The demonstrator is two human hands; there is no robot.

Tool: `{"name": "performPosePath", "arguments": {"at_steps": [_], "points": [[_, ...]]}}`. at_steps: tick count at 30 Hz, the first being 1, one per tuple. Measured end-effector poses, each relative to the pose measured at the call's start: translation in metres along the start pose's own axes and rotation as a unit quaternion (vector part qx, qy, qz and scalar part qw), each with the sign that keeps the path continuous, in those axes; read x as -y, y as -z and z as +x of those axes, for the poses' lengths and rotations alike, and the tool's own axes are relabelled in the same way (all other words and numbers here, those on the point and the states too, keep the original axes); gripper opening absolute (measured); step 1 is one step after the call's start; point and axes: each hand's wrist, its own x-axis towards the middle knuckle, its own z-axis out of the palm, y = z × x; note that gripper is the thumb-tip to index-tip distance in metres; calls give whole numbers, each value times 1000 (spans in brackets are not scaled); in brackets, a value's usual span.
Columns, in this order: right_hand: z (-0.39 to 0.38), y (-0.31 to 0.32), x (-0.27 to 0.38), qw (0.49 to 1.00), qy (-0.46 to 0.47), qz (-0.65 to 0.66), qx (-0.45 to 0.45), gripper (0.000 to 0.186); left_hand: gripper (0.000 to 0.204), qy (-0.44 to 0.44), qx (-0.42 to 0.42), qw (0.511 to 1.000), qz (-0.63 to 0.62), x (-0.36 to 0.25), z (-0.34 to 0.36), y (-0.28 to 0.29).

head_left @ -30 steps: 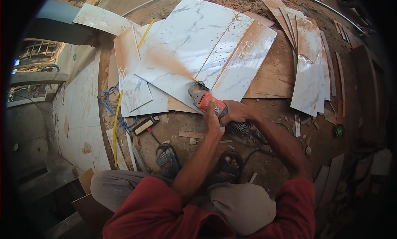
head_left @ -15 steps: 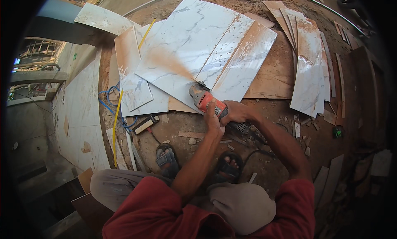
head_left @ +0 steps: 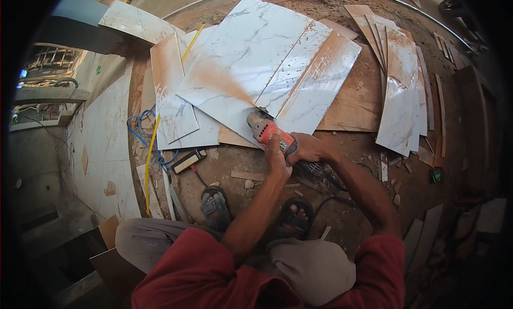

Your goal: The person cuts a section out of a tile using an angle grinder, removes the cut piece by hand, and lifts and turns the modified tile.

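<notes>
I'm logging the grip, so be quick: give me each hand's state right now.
Left hand: closed, holding the red angle grinder.
Right hand: closed, holding the red angle grinder farther back.

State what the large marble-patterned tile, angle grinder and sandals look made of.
Marble-patterned tile: probably glazed ceramic or porcelain, judging by its glossy, reflective white face.
Angle grinder: likely matte plastic housing, being orange-red; the grey, dusty head suggests metal.
Sandals: perhaps rubber or synthetic, given their broad dark straps.

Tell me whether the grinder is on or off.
On: brown dust fans out from the grinder across a white tile.
</notes>
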Motion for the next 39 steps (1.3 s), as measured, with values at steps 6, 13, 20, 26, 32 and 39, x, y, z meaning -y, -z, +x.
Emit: {"name": "performPosePath", "arguments": {"at_steps": [6, 13, 20, 26, 32, 39], "points": [[2, -4, -2, 1000, 6, -5, -13, 60, 37, -4, -4, 1000, -2, 2, 2, 4], [4, -3, 0, 1000, -12, -15, -5, 62, 34, -2, 3, 1000, -5, 0, 4, 5], [0, -1, 3, 999, -7, -29, -13, 63, 31, 4, -5, 1000, -11, 3, 5, 4], [5, -4, -3, 1000, -20, -23, -9, 62, 29, -3, 0, 1000, -16, -1, 3, 2], [2, -2, 4, 1000, -1, -6, -8, 60, 29, -2, 5, 1000, -16, -2, 3, 3], [3, -2, 3, 1000, -3, -23, 5, 57, 33, 2, 4, 999, -37, 1, 6, 5]]}}
